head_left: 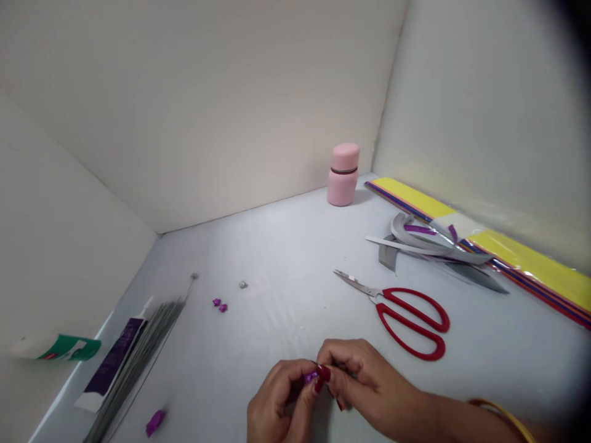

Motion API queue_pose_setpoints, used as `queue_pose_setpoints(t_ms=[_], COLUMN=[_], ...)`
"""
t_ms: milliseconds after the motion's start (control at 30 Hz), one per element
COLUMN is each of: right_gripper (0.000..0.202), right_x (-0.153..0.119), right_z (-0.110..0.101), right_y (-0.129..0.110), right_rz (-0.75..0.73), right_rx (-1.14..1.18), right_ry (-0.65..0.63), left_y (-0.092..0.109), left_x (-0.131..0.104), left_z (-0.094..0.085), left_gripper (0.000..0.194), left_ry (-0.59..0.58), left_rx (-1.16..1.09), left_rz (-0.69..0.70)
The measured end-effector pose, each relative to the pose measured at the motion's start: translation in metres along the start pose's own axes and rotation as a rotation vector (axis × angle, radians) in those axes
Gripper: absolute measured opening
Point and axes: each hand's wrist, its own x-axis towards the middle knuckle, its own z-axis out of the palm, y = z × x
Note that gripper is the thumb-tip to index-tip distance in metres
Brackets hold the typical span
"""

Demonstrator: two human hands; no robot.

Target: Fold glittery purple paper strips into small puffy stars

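Observation:
Close to the table's front edge, my left hand [281, 400] pinches a small purple paper star [311, 376] between thumb and forefinger. My right hand [357, 381] meets it there, its thumb and forefinger closed on the star's right side. The fingertips cover most of the star. Two small purple stars [220, 305] lie together farther back on the left, with a small silver star [243, 284] beside them. A larger purple folded piece [155, 423] rests at the front left. To the right of my hands lie red-handled scissors [410, 320], their blades nearly closed.
At left are a bundle of thin wires [138, 363], a dark purple tube [115, 357] and a green-and-white bottle [69, 348]. A pink flask [343, 175] stands at the back. Silver strips [420, 246] and a pack of coloured paper [521, 252] lie along the right wall.

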Motion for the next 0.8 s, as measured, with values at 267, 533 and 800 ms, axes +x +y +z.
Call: queue_pose_setpoints(t_ms=[267, 533, 800], right_gripper=[0.023, 0.019, 0.015], right_x=[0.004, 0.003, 0.000], right_z=[-0.006, -0.003, 0.000], right_y=[-0.004, -0.004, -0.006], right_rz=[-0.085, -0.293, -0.391], right_rx=[-0.178, -0.514, -0.833], right_ry=[0.018, 0.084, 0.136], left_y=[-0.003, -0.002, 0.001], left_x=[0.005, 0.009, 0.008], left_z=[0.002, 0.002, 0.006], left_gripper=[0.028, 0.027, 0.027], left_ry=[-0.003, -0.005, 0.033], left_rx=[-0.401, -0.330, -0.387], left_rz=[-0.386, -0.369, -0.336])
